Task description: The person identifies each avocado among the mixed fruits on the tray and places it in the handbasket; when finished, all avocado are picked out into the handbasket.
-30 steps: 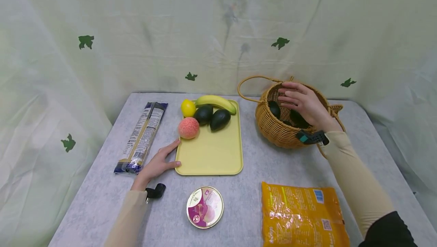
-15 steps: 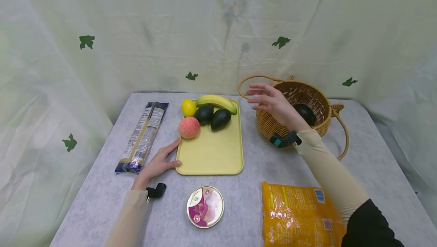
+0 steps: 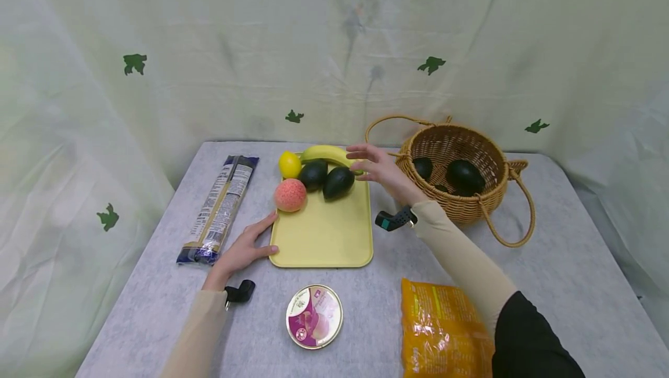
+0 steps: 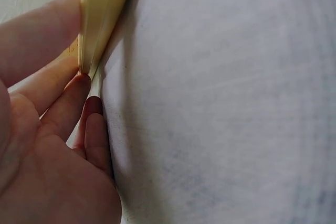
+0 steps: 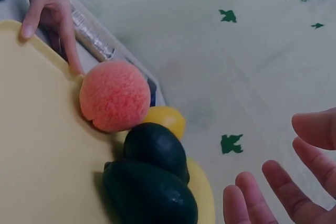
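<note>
In the head view, my left hand (image 3: 245, 247) rests at the left edge of a yellow tray (image 3: 321, 244), thumb and forefinger on its rim. My right hand (image 3: 384, 172) hovers near the tray's far right corner, fingers spread and holding nothing. On the tray are a pink peach (image 3: 290, 195), a yellow lemon (image 3: 290, 165), a banana (image 3: 325, 153) and two dark avocados (image 3: 313, 175). The banana's right end is partly behind my right fingers. The right wrist view shows the peach (image 5: 116, 96) and avocados (image 5: 149, 195) close by.
At the right a wicker basket (image 3: 434, 201) holds several dark fruits (image 3: 464, 176). A long foil packet (image 3: 219, 209) lies left of the tray. Nearer stand a round tin (image 3: 314, 316) and an orange bag (image 3: 441, 331), partly under my right sleeve. A patterned curtain (image 3: 235, 47) hangs behind the table.
My right hand has moved left from above the basket to the tray's far right corner, uncovering the dark fruits in the basket. My left hand and the tray have stayed in place.
</note>
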The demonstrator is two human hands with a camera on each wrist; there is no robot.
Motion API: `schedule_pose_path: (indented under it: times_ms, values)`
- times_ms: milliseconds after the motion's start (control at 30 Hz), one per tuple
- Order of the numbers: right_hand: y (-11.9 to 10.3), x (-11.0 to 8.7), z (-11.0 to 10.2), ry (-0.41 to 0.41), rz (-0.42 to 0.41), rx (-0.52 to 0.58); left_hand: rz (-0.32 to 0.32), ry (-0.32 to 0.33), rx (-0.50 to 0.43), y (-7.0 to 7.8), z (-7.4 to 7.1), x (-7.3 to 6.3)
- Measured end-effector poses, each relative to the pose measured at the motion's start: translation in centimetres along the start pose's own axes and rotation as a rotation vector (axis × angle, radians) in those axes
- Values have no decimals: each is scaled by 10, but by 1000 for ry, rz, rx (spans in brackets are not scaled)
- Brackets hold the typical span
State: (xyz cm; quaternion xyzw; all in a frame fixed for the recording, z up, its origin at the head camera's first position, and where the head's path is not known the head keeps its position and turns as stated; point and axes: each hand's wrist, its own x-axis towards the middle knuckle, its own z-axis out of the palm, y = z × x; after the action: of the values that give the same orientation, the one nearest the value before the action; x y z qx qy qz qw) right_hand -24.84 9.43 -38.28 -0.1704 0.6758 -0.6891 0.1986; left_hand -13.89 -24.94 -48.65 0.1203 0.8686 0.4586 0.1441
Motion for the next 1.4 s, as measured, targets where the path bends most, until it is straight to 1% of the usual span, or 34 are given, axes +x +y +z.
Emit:
schedule_pose_path:
  times_ms: [100, 267, 367, 567, 733, 767, 900, 1000, 1133, 1233, 1333, 1400]
  values:
    - [11, 8, 2, 4, -12, -35, 5, 4, 8, 1, 0, -1]
    - [28, 21, 4, -6, -47, -149, 40, 13, 20, 1, -1, -2]
    - [35, 28, 5, -16, -61, -221, 48, 14, 23, 1, -1, -1]
    - [44, 39, 6, -58, -63, -312, 36, 6, 19, -1, -1, 0]
    - [50, 46, 7, -89, -37, -367, 34, 4, 18, -3, -1, 1]
    - [51, 47, 7, -92, -28, -380, 33, 4, 19, -3, -1, 0]
    - [55, 51, 10, -93, 5, -374, 33, 4, 18, -2, 0, 0]
    - [58, 52, 12, -87, 9, -388, 32, 6, 16, -2, 0, 0]
    - [62, 54, 13, -78, -17, -477, 30, 5, 19, -3, 0, 0]
    - [64, 53, 13, -69, 6, -538, 26, 3, 20, -3, 0, 0]
    - [65, 51, 13, -72, 32, -563, 21, 2, 20, -3, 0, 0]
    - [65, 51, 13, -86, 16, -566, 20, 3, 20, -2, 0, 0]
